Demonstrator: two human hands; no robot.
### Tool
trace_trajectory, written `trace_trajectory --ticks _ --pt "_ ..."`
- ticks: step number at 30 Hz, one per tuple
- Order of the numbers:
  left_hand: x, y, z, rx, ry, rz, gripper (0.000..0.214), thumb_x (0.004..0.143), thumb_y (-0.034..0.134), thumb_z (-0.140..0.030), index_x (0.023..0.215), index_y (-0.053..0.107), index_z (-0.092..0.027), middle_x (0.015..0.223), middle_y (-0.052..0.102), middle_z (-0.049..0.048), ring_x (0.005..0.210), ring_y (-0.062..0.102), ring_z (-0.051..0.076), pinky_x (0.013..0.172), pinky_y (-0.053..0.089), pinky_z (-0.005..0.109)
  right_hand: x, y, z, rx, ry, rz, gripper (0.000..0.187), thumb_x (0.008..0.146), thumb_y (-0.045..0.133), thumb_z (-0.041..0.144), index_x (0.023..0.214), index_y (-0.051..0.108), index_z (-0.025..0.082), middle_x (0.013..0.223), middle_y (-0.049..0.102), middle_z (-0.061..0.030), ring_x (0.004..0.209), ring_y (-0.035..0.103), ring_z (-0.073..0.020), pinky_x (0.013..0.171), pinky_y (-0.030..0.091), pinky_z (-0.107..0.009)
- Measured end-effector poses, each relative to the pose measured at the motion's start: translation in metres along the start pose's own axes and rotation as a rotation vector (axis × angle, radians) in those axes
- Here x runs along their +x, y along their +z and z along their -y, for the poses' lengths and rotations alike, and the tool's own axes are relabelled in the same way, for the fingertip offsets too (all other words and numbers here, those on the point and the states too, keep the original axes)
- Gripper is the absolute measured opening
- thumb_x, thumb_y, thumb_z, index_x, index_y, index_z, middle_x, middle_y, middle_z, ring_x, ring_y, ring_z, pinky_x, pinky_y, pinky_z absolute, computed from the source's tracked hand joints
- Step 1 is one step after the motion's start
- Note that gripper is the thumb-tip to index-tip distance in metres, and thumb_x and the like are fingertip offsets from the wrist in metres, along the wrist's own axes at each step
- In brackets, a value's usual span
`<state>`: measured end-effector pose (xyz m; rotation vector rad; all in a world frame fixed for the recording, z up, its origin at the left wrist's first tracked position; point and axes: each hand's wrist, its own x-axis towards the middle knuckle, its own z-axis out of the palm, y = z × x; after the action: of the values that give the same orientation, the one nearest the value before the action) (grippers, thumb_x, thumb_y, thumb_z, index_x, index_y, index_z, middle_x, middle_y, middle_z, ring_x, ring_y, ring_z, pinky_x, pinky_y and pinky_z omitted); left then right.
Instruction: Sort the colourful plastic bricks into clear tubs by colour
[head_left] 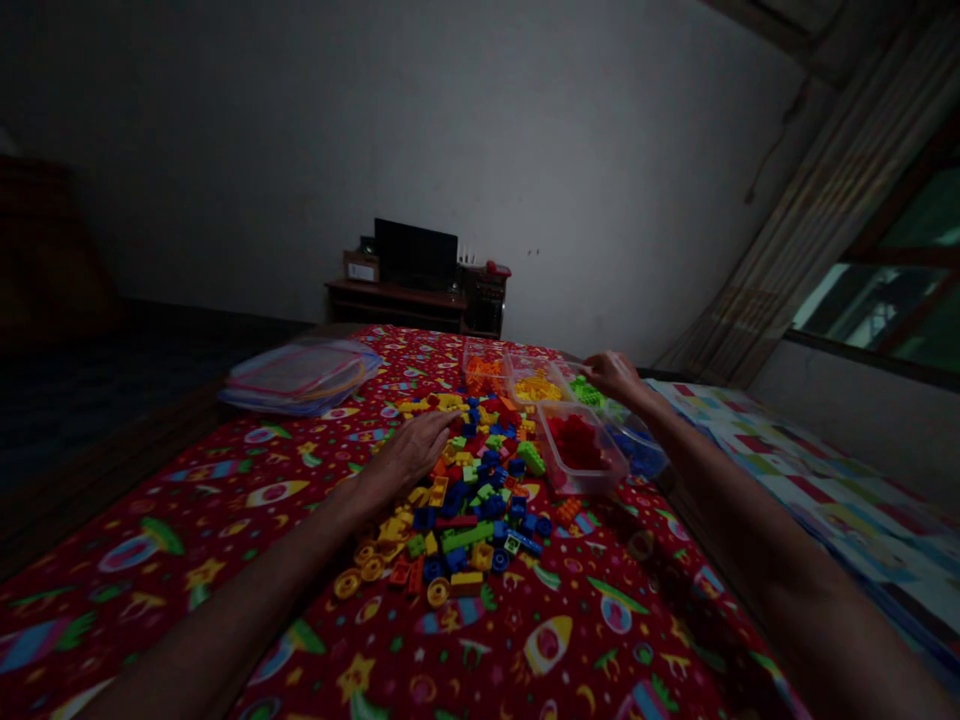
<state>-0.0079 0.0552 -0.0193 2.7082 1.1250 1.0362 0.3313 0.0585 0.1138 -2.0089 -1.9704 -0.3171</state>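
Observation:
A loose pile of toy building bricks [469, 535] in yellow, blue, green, red and orange lies on the red cloth. My left hand [416, 447] rests at the pile's left side, fingers stretched out over the bricks. Farther right, my right hand [616, 380] is above the clear box of green bricks [585, 391], its fingers bent together near the rim. What they hold, if anything, is too dim to make out. Clear boxes of orange bricks [484, 373], yellow bricks [536, 386], red bricks [576, 443] and blue bricks [641, 455] stand around it.
Stacked clear lids [300, 378] lie at the far left of the patterned red cloth [525, 650]. Beyond stands a desk [394, 300] with a dark monitor [416, 252]. A checkered quilted surface [810, 480] runs along the right, under a curtain [787, 240].

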Motion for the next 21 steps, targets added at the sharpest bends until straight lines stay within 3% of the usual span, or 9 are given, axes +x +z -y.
trace_trajectory --ticks 6,10,14,21 --pt "-0.002 0.006 0.006 0.011 -0.006 -0.021 0.045 0.095 0.028 -0.033 0.132 0.05 -0.016 0.127 0.059 0.0111 0.117 0.054 0.023 0.103 0.043 0.042 -0.058 0.026 0.058 0.098 -0.318 0.129 0.024 0.084 0.047 0.016 0.085 0.071 0.013 0.076 0.067 -0.0071 0.062 0.052 -0.0115 0.057 0.03 -0.023" --pt "-0.002 0.003 0.003 0.02 0.0 -0.018 0.046 0.095 0.028 -0.032 0.131 0.05 -0.014 0.127 0.059 0.012 0.117 0.054 0.023 0.102 0.043 0.042 -0.079 0.041 0.084 -0.062 -0.323 0.108 0.024 0.086 0.042 0.012 0.081 0.066 0.013 0.077 0.064 -0.0092 0.064 0.049 -0.0141 0.059 0.031 -0.026" --pt "-0.002 -0.002 -0.002 0.03 0.009 -0.004 0.044 0.095 0.027 -0.029 0.129 0.051 -0.015 0.126 0.06 0.0115 0.116 0.055 0.022 0.101 0.044 0.04 -0.083 0.047 0.094 -0.104 -0.329 0.153 0.021 0.084 0.044 0.008 0.09 0.063 0.015 0.088 0.064 -0.0114 0.075 0.052 -0.0177 0.066 0.037 -0.028" --pt "0.001 -0.003 -0.006 0.031 -0.003 0.004 0.043 0.094 0.028 -0.027 0.128 0.052 -0.016 0.124 0.061 0.0108 0.114 0.056 0.022 0.1 0.044 0.041 -0.078 0.048 0.085 -0.063 -0.391 0.28 0.02 0.084 0.044 0.01 0.082 0.064 0.014 0.079 0.062 -0.0108 0.068 0.053 -0.0172 0.062 0.036 -0.028"
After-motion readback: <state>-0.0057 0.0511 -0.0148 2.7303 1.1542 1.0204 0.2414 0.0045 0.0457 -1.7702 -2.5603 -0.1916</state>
